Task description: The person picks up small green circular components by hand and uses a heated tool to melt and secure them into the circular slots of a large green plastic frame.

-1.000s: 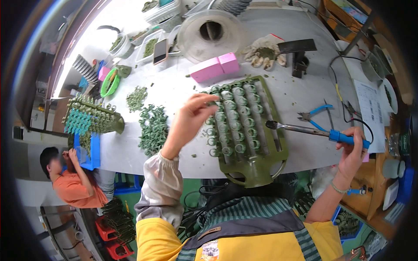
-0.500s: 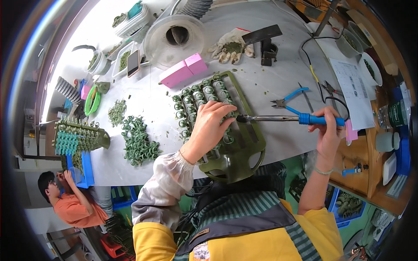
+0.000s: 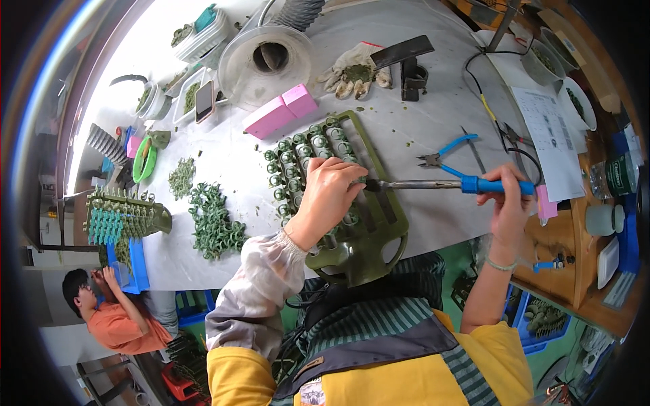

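My right hand [image 3: 506, 203] grips the blue handle of a soldering iron [image 3: 474, 184], its metal shaft lying level and pointing left. The dark tip comes close to the fingertips of my left hand [image 3: 325, 196]. Those fingertips are pinched together on a small green piece [image 3: 359, 180], mostly hidden by the fingers. Beneath the left hand lies an olive-green rack [image 3: 362, 254] with a handle opening at its near end. Rows of green rings [image 3: 291, 169] stand on its left part; my hand covers some of them.
Loose green pieces [image 3: 213, 220] lie in a heap to the left. Pink blocks [image 3: 281, 111], a funnel-shaped hood [image 3: 237, 74] and a stained glove [image 3: 359, 71] are farther back. Blue-handled cutters [image 3: 447, 154] and a paper sheet [image 3: 542, 128] lie right. A co-worker [image 3: 125, 318] sits at far left.
The iron and my right hand have shifted slightly left. My left fingertips still meet near the tip, and the small green piece shows a little more. The whole view has moved slightly.
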Tool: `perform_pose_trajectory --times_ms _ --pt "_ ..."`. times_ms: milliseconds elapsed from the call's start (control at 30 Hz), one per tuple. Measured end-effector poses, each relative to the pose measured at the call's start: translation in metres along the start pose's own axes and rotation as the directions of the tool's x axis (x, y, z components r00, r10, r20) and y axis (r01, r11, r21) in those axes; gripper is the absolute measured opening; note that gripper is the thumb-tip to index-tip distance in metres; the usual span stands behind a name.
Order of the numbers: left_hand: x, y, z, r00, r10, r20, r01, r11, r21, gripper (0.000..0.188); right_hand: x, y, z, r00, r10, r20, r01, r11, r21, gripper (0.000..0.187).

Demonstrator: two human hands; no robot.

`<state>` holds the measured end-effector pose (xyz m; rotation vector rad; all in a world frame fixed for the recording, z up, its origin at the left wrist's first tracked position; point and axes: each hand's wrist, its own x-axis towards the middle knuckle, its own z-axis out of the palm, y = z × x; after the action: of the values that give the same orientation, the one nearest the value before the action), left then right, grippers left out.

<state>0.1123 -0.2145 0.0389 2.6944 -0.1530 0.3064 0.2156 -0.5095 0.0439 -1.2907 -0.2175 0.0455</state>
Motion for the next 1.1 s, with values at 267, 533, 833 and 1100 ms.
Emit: perform_pose_trajectory --times_ms 267,533,833,1100 --pt "0.008 -0.001 -0.018 0.995 0.071 -0.066 -0.083 0.977 -0.199 0.028 -0.003 -0.019 -0.029 0.993 -0.057 -0.102 0.049 0.996 -0.078 0.031" --pt "-0.117 -0.220 -0.097 0.705 -0.521 -0.481 0.709 0.525 0.471 0.030 -0.002 -0.014 -0.024 0.992 -0.056 -0.115 0.052 0.998 -0.036 0.030" --pt "-0.134 -0.239 -0.093 0.635 -0.710 -0.305 0.740 0.672 -0.021 0.018 -0.009 -0.021 -0.019 0.989 -0.101 -0.108 0.094 0.993 -0.072 0.029" --pt "-0.122 -0.196 -0.077 0.633 -0.767 0.103 0.697 0.507 -0.507 0.024 -0.011 -0.028 -0.019 0.989 -0.107 -0.102 0.099 0.992 -0.084 0.029"
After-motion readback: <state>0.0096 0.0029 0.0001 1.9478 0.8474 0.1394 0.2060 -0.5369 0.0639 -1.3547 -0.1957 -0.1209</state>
